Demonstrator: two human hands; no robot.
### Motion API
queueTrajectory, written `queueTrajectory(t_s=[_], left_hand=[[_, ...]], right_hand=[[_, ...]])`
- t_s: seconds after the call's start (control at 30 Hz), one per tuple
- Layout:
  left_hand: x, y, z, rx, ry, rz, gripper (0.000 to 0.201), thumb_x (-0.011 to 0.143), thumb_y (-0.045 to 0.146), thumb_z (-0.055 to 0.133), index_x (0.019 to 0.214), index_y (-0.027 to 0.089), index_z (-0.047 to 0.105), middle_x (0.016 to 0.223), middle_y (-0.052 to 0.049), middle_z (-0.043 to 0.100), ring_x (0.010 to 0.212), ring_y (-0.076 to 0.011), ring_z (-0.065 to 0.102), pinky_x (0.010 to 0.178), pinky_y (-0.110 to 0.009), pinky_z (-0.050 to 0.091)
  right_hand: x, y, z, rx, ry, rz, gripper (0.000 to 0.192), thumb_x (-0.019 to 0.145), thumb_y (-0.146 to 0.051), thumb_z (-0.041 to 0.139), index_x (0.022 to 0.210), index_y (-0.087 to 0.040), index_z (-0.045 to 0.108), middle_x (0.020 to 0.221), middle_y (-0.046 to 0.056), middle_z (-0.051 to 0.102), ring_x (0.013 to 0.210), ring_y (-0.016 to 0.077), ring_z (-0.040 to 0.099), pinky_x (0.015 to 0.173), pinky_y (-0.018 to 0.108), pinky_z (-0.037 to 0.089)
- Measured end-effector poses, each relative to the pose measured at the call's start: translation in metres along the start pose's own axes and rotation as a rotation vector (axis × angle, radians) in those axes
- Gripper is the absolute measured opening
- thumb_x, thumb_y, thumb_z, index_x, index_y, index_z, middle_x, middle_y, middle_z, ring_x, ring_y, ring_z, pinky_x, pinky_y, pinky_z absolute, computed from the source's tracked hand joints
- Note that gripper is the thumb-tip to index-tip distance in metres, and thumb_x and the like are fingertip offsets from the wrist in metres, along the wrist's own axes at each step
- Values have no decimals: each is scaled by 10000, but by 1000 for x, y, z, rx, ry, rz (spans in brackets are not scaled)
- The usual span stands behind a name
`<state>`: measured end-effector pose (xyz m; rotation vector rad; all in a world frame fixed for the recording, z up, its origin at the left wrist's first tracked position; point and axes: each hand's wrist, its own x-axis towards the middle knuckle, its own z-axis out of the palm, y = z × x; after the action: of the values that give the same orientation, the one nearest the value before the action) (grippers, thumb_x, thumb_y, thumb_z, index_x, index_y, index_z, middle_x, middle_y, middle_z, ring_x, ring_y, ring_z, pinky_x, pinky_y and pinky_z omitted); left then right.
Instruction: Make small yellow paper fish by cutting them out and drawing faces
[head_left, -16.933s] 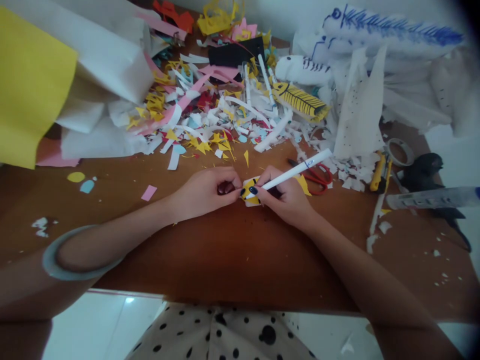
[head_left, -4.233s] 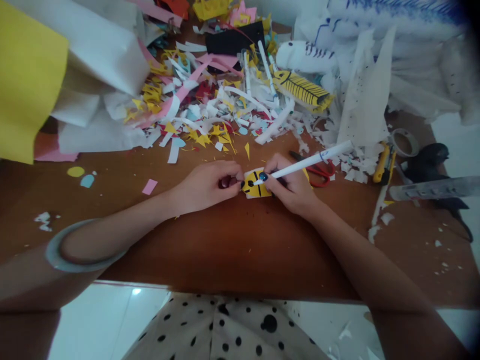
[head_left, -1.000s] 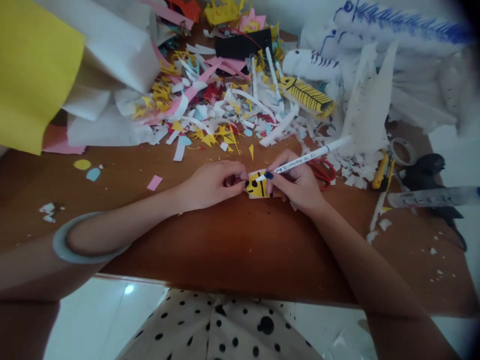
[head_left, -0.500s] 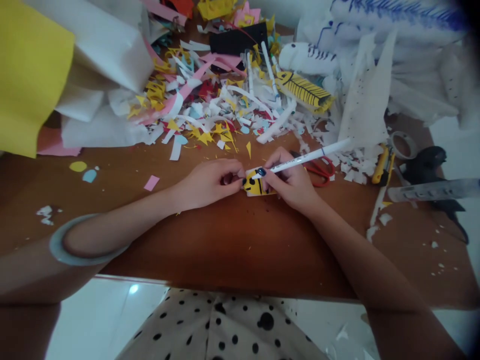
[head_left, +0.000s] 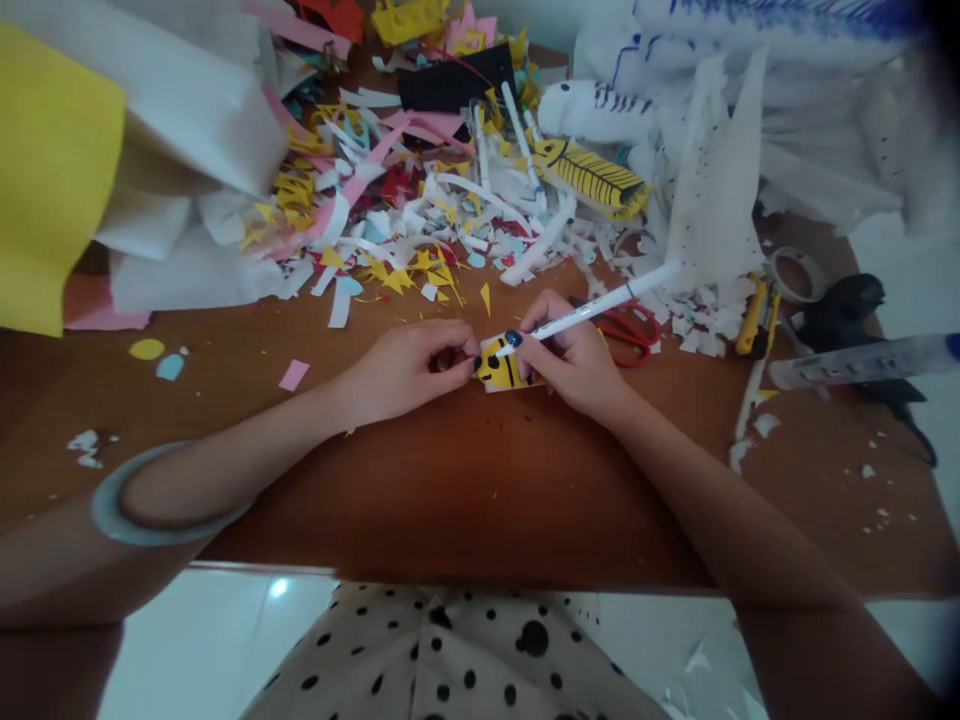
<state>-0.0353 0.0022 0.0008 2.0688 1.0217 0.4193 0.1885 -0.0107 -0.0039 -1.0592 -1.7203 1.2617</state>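
The left hand (head_left: 405,368) rests on the brown wooden surface (head_left: 465,480), its fingers curled and its fingertips pinching the left edge of a small yellow paper piece with black drawn stripes and a dot (head_left: 501,366), pressing it flat. The right hand (head_left: 576,362) is closed around a white marker pen with a slim barrel (head_left: 592,305), gripped near the tip between thumb and fingers; the pen's tip meets the top of the yellow paper piece while its far end slants up and to the right. The paper piece lies on the surface between the two hands, touching both, near the middle of the surface. A pale grey-blue bangle (head_left: 150,495) circles the left forearm.

Just behind the right hand lie red-handled scissors (head_left: 634,328), partly hidden by the hand and pen. Farther right are a yellow utility knife (head_left: 752,316), a roll of clear tape (head_left: 796,274) and a black glue gun (head_left: 851,312), with a clear plastic ruler (head_left: 862,362) reaching in from the right edge. A heap of white, yellow, pink and blue paper scraps (head_left: 420,225) covers the back of the surface, and a yellow paper fish with black stripes (head_left: 589,178) lies at its right side. Large white paper fish with blue drawn lines (head_left: 712,80) are stacked at the back right. A big yellow sheet (head_left: 49,170) and crumpled white paper (head_left: 187,120) fill the back left. A polka-dot garment (head_left: 450,655) shows below the surface edge.
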Motion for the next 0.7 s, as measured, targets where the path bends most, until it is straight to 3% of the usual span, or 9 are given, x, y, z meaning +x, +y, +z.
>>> queueTrajectory(t_s=[0.3, 0.7], left_hand=[[1, 1, 1, -9, 9, -5, 129, 854, 271, 504, 787, 181, 569, 709, 26, 532, 635, -105, 479, 614, -227, 348], [0, 1, 1, -1, 5, 11, 119, 858, 253, 500, 786, 182, 562, 720, 28, 522, 645, -101, 470, 626, -227, 349]], right_hand=[[1, -2, 0, -94, 7, -11, 159, 929, -336, 561, 857, -231, 467, 609, -57, 572, 491, 94, 497, 485, 245, 376], [-1, -2, 0, -4, 29, 23, 183, 913, -364, 581, 858, -235, 463, 592, -69, 567, 467, 85, 491, 452, 228, 362]])
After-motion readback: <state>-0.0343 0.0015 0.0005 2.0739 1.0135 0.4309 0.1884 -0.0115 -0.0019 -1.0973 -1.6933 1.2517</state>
